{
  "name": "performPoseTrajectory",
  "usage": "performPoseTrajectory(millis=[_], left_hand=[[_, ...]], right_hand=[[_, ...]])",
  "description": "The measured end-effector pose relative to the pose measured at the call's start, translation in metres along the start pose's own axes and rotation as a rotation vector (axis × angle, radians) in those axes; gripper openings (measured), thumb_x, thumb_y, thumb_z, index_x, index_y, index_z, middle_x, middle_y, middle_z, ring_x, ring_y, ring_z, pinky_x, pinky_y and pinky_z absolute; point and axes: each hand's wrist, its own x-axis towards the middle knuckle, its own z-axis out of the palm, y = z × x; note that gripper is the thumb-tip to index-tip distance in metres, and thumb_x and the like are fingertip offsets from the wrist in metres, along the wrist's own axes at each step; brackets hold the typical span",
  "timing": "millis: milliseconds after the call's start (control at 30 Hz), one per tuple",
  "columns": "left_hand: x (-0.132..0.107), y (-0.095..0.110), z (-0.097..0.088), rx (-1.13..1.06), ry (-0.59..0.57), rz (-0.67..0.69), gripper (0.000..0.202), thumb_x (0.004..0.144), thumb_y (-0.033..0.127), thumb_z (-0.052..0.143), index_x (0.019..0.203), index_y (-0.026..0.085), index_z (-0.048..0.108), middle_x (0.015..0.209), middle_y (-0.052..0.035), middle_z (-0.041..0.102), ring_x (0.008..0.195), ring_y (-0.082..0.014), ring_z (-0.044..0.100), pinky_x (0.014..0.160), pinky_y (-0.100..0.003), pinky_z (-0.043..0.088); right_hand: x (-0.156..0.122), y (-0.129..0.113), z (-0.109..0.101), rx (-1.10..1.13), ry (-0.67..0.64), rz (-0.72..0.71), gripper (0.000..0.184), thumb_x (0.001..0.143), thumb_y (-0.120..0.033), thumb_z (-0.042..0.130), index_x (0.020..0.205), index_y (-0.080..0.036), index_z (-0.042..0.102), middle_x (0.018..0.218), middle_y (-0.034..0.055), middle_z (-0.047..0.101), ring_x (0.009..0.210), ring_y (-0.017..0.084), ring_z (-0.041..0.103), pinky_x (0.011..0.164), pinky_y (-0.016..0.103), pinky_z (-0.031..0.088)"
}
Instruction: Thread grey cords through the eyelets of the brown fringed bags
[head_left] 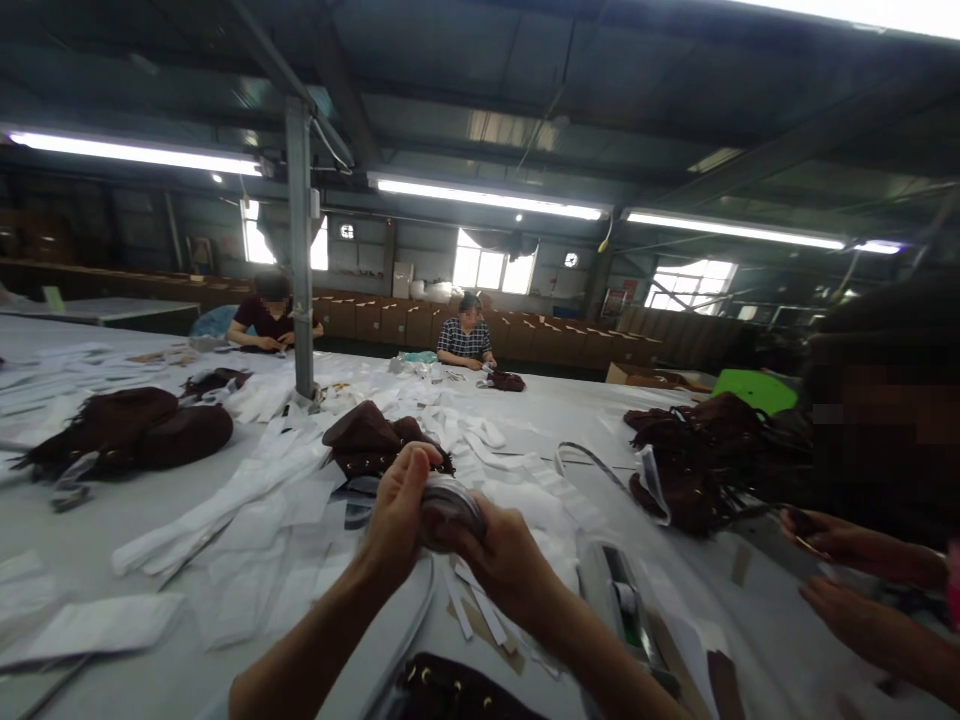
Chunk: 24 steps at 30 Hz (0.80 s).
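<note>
While arms (315,625) slant fwd, L hand (400,515) & R hand (510,550) grip coil (456,495).

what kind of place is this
Most likely a factory workshop, perhaps for bags: a long white table strewn with white scraps, brown bag-like pieces with metal eyelets, and tube lights overhead.
</note>
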Motion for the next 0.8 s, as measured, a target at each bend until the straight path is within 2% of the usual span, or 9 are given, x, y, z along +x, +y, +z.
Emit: performPoseTrajectory(millis=[100, 167, 233, 400, 467, 567, 633, 700, 800], left_hand=[[0.007, 0.011, 0.001, 0.414, -0.451, -0.024, 0.039, 0.078, 0.049, 0.06, 0.098, 0.015, 0.061, 0.06, 0.0031, 0.054, 0.052, -0.0106, 0.048, 0.047, -0.019, 0.036], [0.009, 0.023, 0.008, 0.556, -0.604, -0.01, 0.036, 0.074, 0.041, 0.066, 0.099, 0.015, 0.063, 0.065, 0.0012, 0.06, 0.057, -0.0124, 0.053, 0.051, -0.019, 0.039], [0.01, 0.032, 0.019, 0.464, -0.529, 0.038, 0.031, 0.074, 0.04, 0.067, 0.092, 0.015, 0.063, 0.064, 0.0017, 0.06, 0.055, -0.0111, 0.053, 0.05, -0.018, 0.038], [0.011, 0.021, 0.033, -0.126, -0.052, 0.034, 0.031, 0.077, 0.049, 0.064, 0.078, 0.019, 0.053, 0.053, 0.0068, 0.049, 0.04, -0.0059, 0.044, 0.041, -0.014, 0.033], [0.013, 0.013, 0.026, -0.087, -0.116, -0.02, 0.033, 0.075, 0.05, 0.066, 0.083, 0.019, 0.057, 0.055, 0.0053, 0.052, 0.041, -0.0072, 0.047, 0.041, -0.015, 0.036], [0.016, 0.01, 0.014, 0.272, -0.467, -0.164, 0.035, 0.069, 0.042, 0.073, 0.088, 0.014, 0.065, 0.06, 0.0004, 0.06, 0.045, -0.0098, 0.053, 0.041, -0.016, 0.037], [0.016, 0.012, 0.011, 0.421, -0.577, -0.196, 0.032, 0.068, 0.037, 0.076, 0.088, 0.013, 0.067, 0.063, -0.0017, 0.063, 0.049, -0.0114, 0.056, 0.042, -0.015, 0.038], [0.014, 0.012, 0.014, 0.358, -0.472, -0.142, 0.03, 0.069, 0.037, 0.075, 0.085, 0.014, 0.066, 0.063, -0.0007, 0.062, 0.048, -0.0102, 0.055, 0.041, -0.015, 0.038], [0.01, 0.0, 0.02, 0.053, -0.165, -0.047, 0.028, 0.072, 0.041, 0.071, 0.08, 0.017, 0.059, 0.058, 0.0042, 0.055, 0.038, -0.0056, 0.045, 0.038, -0.014, 0.034]], right_hand=[[0.001, 0.01, -0.016, -0.343, -0.062, -0.014, 0.017, 0.085, -0.033, 0.058, 0.083, -0.016, 0.061, 0.066, 0.0042, 0.065, 0.059, 0.018, 0.06, 0.055, 0.025, 0.037], [0.003, 0.009, -0.029, -0.374, -0.076, -0.079, 0.012, 0.084, -0.028, 0.06, 0.082, -0.016, 0.062, 0.067, 0.004, 0.066, 0.061, 0.017, 0.061, 0.056, 0.024, 0.036], [0.006, 0.002, -0.039, -0.231, -0.059, -0.117, 0.015, 0.085, -0.031, 0.06, 0.082, -0.016, 0.062, 0.071, 0.002, 0.066, 0.063, 0.015, 0.059, 0.058, 0.023, 0.037], [0.012, -0.006, -0.045, 0.061, -0.007, -0.076, 0.036, 0.09, -0.049, 0.049, 0.087, -0.015, 0.059, 0.071, -0.0017, 0.06, 0.061, 0.011, 0.052, 0.055, 0.02, 0.037], [0.011, 0.001, -0.041, -0.041, -0.027, -0.074, 0.034, 0.091, -0.047, 0.05, 0.087, -0.015, 0.06, 0.07, -0.0012, 0.059, 0.062, 0.011, 0.052, 0.057, 0.021, 0.035], [0.005, 0.014, -0.034, -0.266, -0.121, -0.116, 0.023, 0.087, -0.04, 0.059, 0.085, -0.017, 0.063, 0.066, -0.0009, 0.059, 0.062, 0.013, 0.054, 0.058, 0.024, 0.032], [0.004, 0.018, -0.03, -0.276, -0.143, -0.155, 0.022, 0.086, -0.039, 0.061, 0.083, -0.017, 0.064, 0.066, -0.0012, 0.058, 0.061, 0.014, 0.054, 0.057, 0.024, 0.031], [0.005, 0.018, -0.027, -0.175, -0.11, -0.147, 0.028, 0.087, -0.044, 0.059, 0.081, -0.017, 0.063, 0.067, -0.0017, 0.058, 0.062, 0.013, 0.054, 0.057, 0.023, 0.033], [0.006, 0.017, -0.022, 0.006, -0.041, -0.065, 0.039, 0.088, -0.054, 0.051, 0.084, -0.016, 0.06, 0.068, -0.0017, 0.058, 0.063, 0.012, 0.054, 0.056, 0.021, 0.036]])
